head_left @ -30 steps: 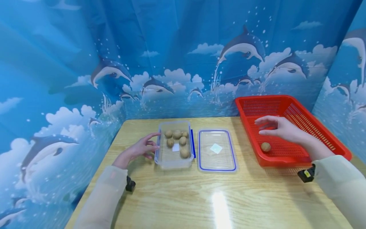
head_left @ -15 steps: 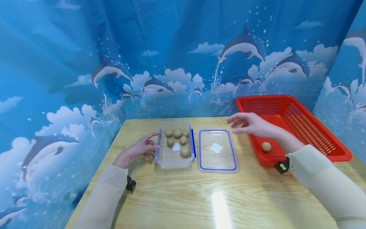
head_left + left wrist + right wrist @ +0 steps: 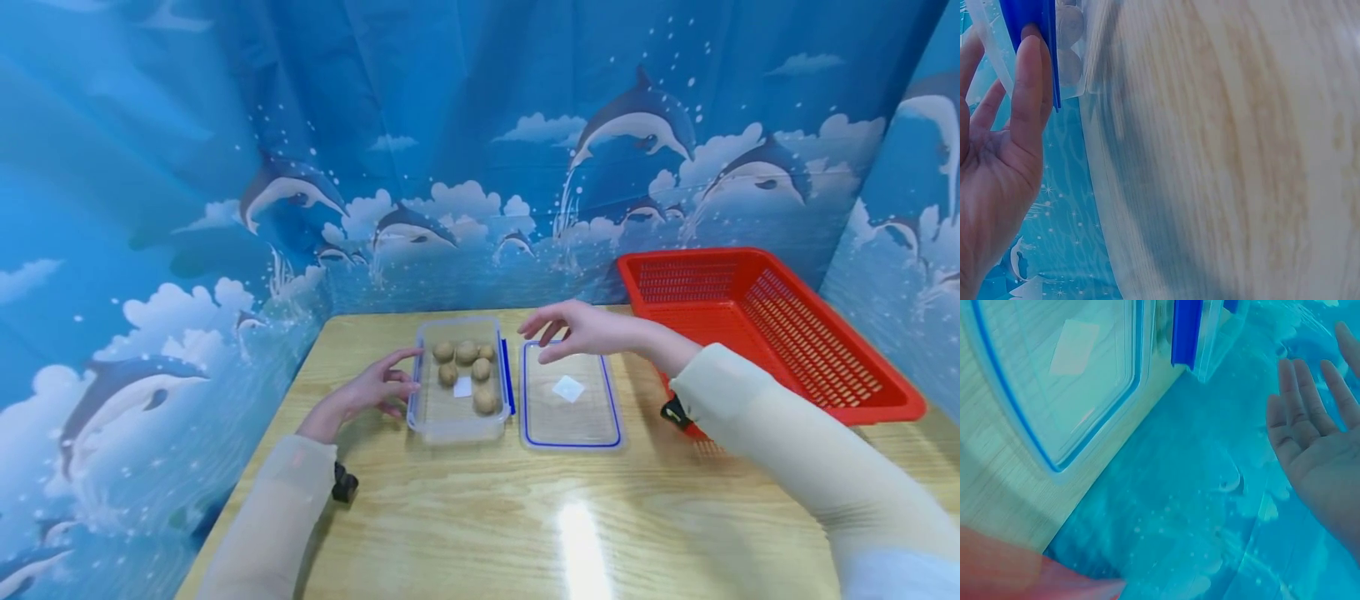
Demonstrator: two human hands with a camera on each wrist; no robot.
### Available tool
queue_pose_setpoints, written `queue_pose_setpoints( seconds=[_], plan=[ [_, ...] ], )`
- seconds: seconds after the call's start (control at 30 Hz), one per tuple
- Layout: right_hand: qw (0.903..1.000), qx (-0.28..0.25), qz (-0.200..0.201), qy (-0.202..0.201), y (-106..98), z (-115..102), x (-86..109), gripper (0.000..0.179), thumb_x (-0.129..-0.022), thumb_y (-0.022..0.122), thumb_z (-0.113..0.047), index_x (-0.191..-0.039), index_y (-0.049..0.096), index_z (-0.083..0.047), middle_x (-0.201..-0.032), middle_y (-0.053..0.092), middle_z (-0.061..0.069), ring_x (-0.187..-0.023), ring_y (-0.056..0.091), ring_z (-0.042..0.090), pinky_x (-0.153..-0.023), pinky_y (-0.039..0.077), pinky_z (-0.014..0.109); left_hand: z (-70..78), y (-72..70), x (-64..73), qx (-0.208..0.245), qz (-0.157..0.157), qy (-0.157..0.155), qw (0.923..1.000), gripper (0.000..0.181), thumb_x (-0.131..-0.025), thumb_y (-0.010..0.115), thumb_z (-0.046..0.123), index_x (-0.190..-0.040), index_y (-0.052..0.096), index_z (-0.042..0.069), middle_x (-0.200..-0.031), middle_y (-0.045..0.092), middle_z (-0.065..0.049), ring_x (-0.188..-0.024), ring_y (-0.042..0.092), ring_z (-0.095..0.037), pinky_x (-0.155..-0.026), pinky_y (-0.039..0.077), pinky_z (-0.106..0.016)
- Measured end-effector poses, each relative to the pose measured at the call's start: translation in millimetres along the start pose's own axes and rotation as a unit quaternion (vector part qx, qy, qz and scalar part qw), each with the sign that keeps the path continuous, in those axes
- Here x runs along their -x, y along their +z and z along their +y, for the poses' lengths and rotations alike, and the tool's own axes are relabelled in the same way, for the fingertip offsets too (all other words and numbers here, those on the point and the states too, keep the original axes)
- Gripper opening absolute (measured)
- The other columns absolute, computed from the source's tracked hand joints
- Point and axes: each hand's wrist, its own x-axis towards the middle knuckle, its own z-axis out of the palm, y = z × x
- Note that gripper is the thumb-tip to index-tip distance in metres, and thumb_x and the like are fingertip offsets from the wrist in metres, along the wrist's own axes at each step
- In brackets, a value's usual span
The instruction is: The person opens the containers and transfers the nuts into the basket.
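A clear plastic food box (image 3: 456, 429) with blue latches sits on the wooden table, with several walnuts (image 3: 467, 352) and a small white packet inside. My left hand (image 3: 367, 390) rests at its left side. In the left wrist view, straight fingers (image 3: 1027, 94) touch the blue latch (image 3: 1029, 15). My right hand (image 3: 585, 327) hovers over the far part of the clear lid (image 3: 573, 425). No object shows in its palm, and in the right wrist view its fingers (image 3: 1297, 419) are spread and mostly straight. The inside of its thumb side is partly out of frame.
A red slotted basket (image 3: 757, 333) stands at the table's right, partly behind my right forearm. The lid, with a blue seal, lies flat beside the box and bears a pale square packet (image 3: 568, 388). A dolphin-printed curtain (image 3: 450, 125) closes off the back and left.
My right hand has moved left from above the red basket to over the lid. The walnut seen in the basket is now hidden behind my right arm. My left hand has stayed put.
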Motion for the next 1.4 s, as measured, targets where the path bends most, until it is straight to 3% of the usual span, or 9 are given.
queue_pose_setpoints(
  seconds=[0.27, 0.6, 0.97, 1.4],
  plan=[
    [0.9998, 0.007, -0.019, 0.009, 9, -3, -30.9, 0.049, -0.091, 0.068, -0.006, -0.136, 0.052, 0.001, -0.133, 0.054, 0.020, -0.111, 0.058, 0.031, -0.090, 0.052, 0.037, 1.6, 0.8, 1.9, -0.001, 0.003, -0.002, 1.0000, 0.068, -0.099, 0.059, 0.014, -0.155, 0.022, 0.015, -0.103, 0.059, -0.013, -0.087, 0.065, -0.023, -0.063, 0.058, -0.038],
    [0.9995, 0.013, -0.028, 0.010, 27, 3, -63.0, 0.048, -0.088, 0.072, -0.007, -0.132, 0.054, 0.001, -0.129, 0.057, 0.016, -0.116, 0.054, 0.036, -0.091, 0.050, 0.036, 3.3, 1.4, 2.7, 0.003, 0.003, -0.001, 1.0000, 0.067, -0.098, 0.059, 0.014, -0.155, 0.022, 0.015, -0.104, 0.059, -0.014, -0.087, 0.065, -0.024, -0.064, 0.058, -0.039],
    [0.9976, 0.019, -0.061, 0.025, 56, 11, -89.0, 0.048, -0.083, 0.072, 0.006, -0.128, 0.057, 0.007, -0.126, 0.057, 0.023, -0.105, 0.063, 0.030, -0.084, 0.053, 0.026, 2.1, 2.7, 2.6, 0.002, 0.009, -0.002, 1.0000, 0.067, -0.098, 0.060, 0.017, -0.155, 0.024, 0.018, -0.104, 0.059, -0.014, -0.089, 0.065, -0.025, -0.066, 0.058, -0.040],
    [0.9878, 0.128, -0.083, 0.030, 74, 21, -100.2, 0.038, -0.080, 0.076, 0.001, -0.116, 0.066, 0.000, -0.108, 0.064, 0.008, -0.104, 0.061, 0.025, -0.086, 0.050, 0.027, 3.2, 3.2, 2.9, 0.004, 0.015, -0.012, 0.9998, 0.067, -0.098, 0.061, 0.016, -0.154, 0.025, 0.020, -0.105, 0.059, -0.015, -0.089, 0.065, -0.026, -0.067, 0.058, -0.042]
  ],
)
